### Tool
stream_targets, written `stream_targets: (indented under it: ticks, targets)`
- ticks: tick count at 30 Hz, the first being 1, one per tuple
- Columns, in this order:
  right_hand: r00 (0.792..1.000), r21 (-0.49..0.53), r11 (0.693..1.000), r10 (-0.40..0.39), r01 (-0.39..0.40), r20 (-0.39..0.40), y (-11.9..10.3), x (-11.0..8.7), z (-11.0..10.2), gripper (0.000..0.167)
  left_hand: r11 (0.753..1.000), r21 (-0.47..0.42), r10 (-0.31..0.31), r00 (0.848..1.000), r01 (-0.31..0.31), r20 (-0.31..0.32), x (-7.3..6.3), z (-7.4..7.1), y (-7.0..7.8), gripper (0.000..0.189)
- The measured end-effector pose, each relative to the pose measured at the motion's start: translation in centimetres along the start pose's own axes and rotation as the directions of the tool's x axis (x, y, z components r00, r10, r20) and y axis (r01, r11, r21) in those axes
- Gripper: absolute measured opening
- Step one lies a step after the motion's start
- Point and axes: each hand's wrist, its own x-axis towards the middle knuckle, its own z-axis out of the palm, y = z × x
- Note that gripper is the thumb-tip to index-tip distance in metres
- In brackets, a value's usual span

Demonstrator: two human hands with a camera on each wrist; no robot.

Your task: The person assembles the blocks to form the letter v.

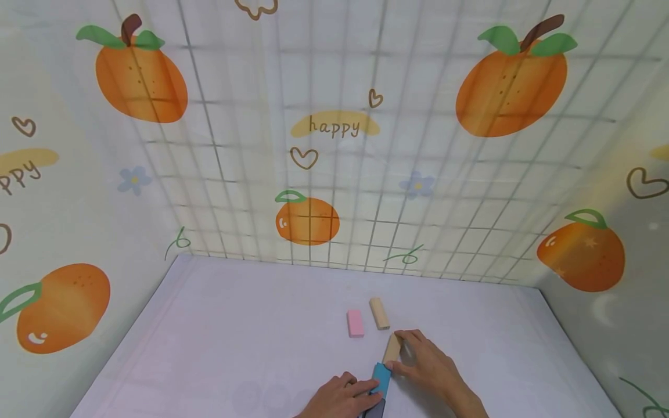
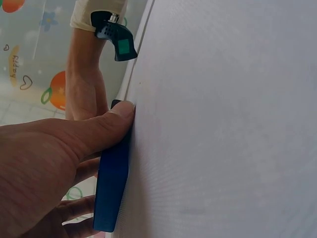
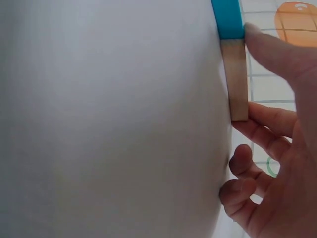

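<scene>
In the head view, a turquoise-blue block (image 1: 381, 378) lies in line with a plain wooden block (image 1: 392, 348); their ends meet. A dark grey block (image 1: 374, 410) shows at the blue block's near end, partly out of frame. My left hand (image 1: 342, 397) holds the blue block (image 2: 112, 183), thumb on one side and fingers on the other. With thumb and fingertips, my right hand (image 1: 431, 366) grips the wooden block (image 3: 235, 79). Its thumb is at the joint with the blue block; the fingers are at the far end.
Beyond the row lie a pink block (image 1: 355, 323) and another wooden block (image 1: 379, 313), apart from each other. The white tabletop (image 1: 235, 325) is enclosed by curtains (image 1: 340, 168) printed with oranges, with a wire grid showing through at the back.
</scene>
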Motion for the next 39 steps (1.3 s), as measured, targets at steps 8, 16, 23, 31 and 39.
stream_targets:
  ticks: [8, 16, 23, 31, 39]
  targets:
    - [1.000, 0.004, 1.000, -0.001, 0.001, 0.001, 0.04, -0.11, 0.08, 0.081, 1.000, -0.024, -0.012, 1.000, 0.012, 0.014, -0.02, -0.15, 0.14, 0.057]
    - [1.000, 0.015, 1.000, -0.015, 0.015, -0.012, 0.10, -0.24, 0.15, 0.079, 1.000, -0.018, -0.010, 1.000, 0.010, 0.011, -0.06, -0.16, 0.17, 0.057]
    - [1.000, 0.010, 1.000, -0.010, 0.010, -0.010, 0.01, -0.26, 0.11, 0.079, 1.000, -0.020, -0.018, 0.998, 0.019, 0.054, 0.17, -0.20, 0.07, 0.059]
    - [1.000, 0.004, 1.000, -0.009, 0.009, -0.011, -0.04, -0.33, 0.11, 0.079, 1.000, -0.014, -0.012, 0.998, 0.013, 0.061, 0.20, -0.04, -0.03, 0.060]
    - [1.000, 0.004, 1.000, -0.008, 0.008, -0.009, -0.14, -0.45, 0.09, 0.081, 0.999, -0.041, -0.016, 0.998, 0.019, 0.060, -0.04, -0.26, -0.05, 0.063]
